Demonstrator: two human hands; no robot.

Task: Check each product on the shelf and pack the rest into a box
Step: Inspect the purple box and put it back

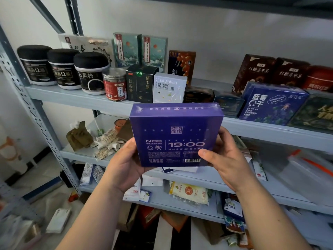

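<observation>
1. Purple box (176,136) is sitting upright at centre of view, in the air, clear of the shelf (72,94) at 12 o'clock.
2. Left hand (124,165) is gripping its 8 o'clock corner and right hand (227,159) its 4 o'clock corner; fingers (205,153) are curling round and pinching the box.
3. Judgement: the check is likely going best with the printed face squared to the eyes and the thumb off the barcode.

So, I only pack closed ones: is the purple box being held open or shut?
Shut. The purple box shows a flat, flush top with no flap lifted; the left hand and right hand hold its sides.
</observation>
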